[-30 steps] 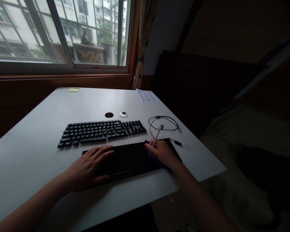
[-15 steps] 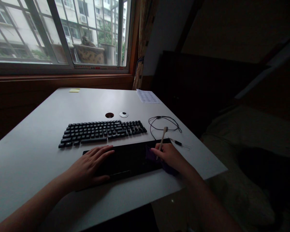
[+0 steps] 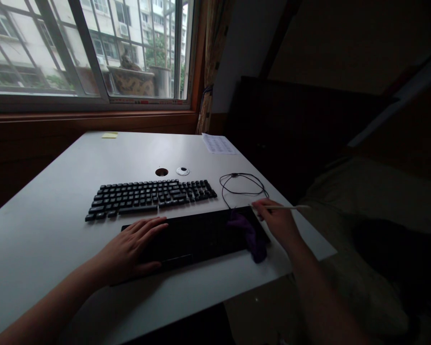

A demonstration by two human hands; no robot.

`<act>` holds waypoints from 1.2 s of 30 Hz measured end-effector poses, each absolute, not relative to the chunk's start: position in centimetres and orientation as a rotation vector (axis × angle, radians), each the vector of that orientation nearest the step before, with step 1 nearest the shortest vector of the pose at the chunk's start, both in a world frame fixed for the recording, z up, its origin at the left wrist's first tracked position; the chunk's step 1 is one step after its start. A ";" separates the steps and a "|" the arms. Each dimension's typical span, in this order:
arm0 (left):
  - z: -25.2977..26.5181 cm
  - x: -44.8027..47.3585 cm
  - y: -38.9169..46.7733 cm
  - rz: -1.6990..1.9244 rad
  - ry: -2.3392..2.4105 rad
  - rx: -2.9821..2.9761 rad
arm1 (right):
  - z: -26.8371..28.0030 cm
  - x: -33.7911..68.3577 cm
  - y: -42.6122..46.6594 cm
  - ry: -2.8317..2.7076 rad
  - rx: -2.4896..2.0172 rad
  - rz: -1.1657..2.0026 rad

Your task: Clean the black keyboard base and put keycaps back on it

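My left hand (image 3: 131,251) lies flat, fingers stretched, over the left end of a black keyboard base (image 3: 197,237) stripped of its keycaps. My right hand (image 3: 276,220) is just past the base's right end, closed on a toothbrush (image 3: 290,207) whose pale shaft points right over the desk edge. A crumpled purple cloth (image 3: 247,235) drapes over the base's right part and hangs onto the desk. Behind the base, black keycaps (image 3: 140,194) are laid out in keyboard order. The small dark-handled wire tool seen earlier is hidden behind my right hand.
A thin black cable (image 3: 244,191) loops behind the base. The white desk (image 3: 57,230) has a round hole (image 3: 161,172) with its white cover (image 3: 183,171) beside it. Printed paper (image 3: 219,143) and yellow sticky notes (image 3: 109,135) lie at the back. A barred window (image 3: 93,52) stands beyond.
My right hand has let go of the purple cloth and moved right, off the base, with the toothbrush tipped from upright to nearly level. My left hand stays in place.
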State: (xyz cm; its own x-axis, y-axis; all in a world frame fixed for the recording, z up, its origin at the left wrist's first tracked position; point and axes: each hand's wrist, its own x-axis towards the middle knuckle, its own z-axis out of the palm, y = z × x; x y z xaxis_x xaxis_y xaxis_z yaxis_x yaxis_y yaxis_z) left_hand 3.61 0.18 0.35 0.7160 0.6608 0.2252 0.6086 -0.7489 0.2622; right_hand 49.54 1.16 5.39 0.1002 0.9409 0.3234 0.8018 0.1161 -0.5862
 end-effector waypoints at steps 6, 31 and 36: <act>0.6 3.6 0.2 0.459 1.028 2.745 | 4.1 47.8 0.5 -2.074 -1.532 0.399; 0.3 3.3 0.4 0.444 1.060 2.774 | 8.0 52.8 7.2 -1.617 -1.346 -0.446; 0.5 3.3 0.3 0.454 1.052 2.782 | 5.4 52.2 9.0 -1.732 -1.369 -0.323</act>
